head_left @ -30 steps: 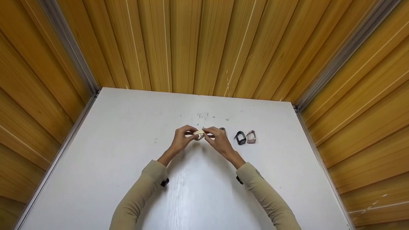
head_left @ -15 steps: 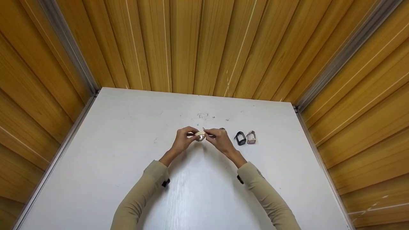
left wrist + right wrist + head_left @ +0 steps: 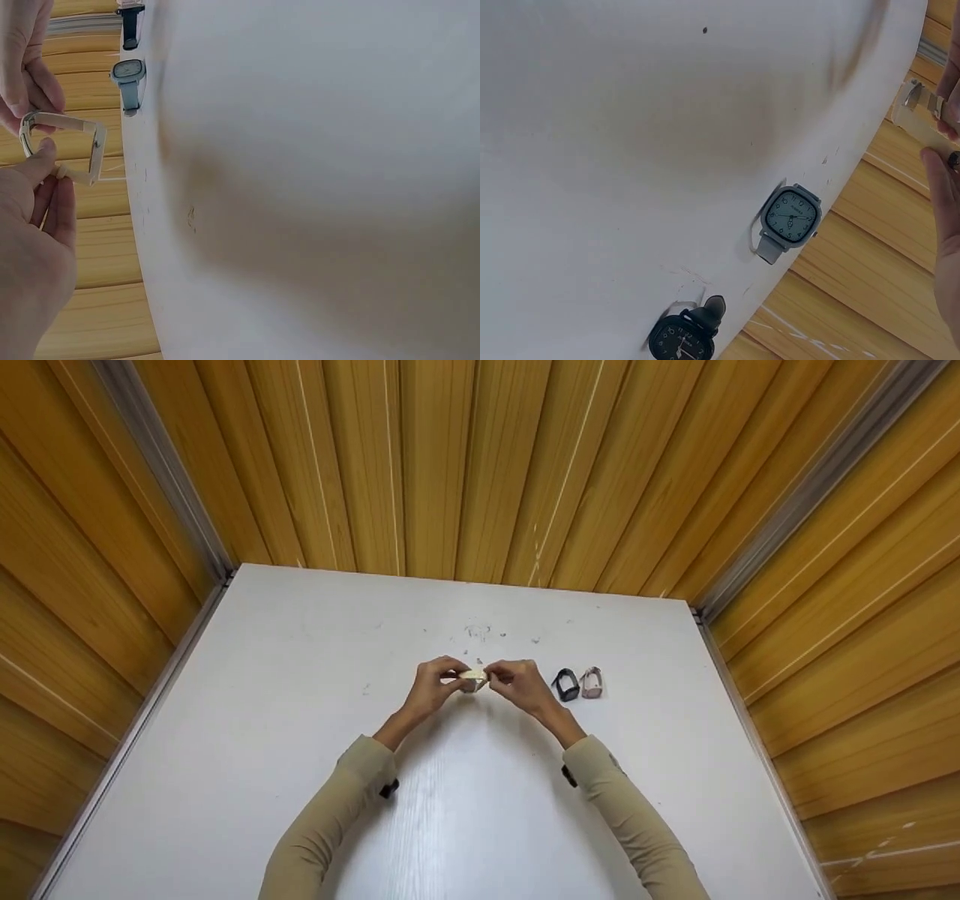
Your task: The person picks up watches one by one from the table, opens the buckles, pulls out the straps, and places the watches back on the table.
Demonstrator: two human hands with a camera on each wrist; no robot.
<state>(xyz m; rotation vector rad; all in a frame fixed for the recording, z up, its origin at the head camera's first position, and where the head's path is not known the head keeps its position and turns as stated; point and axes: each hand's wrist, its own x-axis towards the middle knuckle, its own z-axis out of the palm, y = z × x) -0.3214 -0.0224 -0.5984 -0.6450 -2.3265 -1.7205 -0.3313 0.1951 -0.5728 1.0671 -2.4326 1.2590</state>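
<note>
A cream wristwatch (image 3: 472, 676), its strap looped, is held up between both hands above the white table. My left hand (image 3: 431, 686) pinches one side of the loop between thumb and fingers. At the opposite side, my right hand (image 3: 523, 688) pinches the watch with its fingertips. Seen from the left wrist, the cream strap (image 3: 99, 150) forms an angular loop. The right wrist view shows a metal buckle on the strap (image 3: 922, 127) and the right thumb pressed near it. Fingers hide part of the watch.
A black watch (image 3: 566, 685) and a pink watch (image 3: 592, 683) stand on the table (image 3: 660, 780) to the right. A grey-blue watch (image 3: 791, 217) stands closer to the hands, hidden behind the right hand in the head view. Wood-patterned walls (image 3: 427, 472) enclose the table.
My right hand has shifted slightly to the right, now covering the grey-blue watch in the head view. The cream watch has turned a little, and the left hand has barely moved.
</note>
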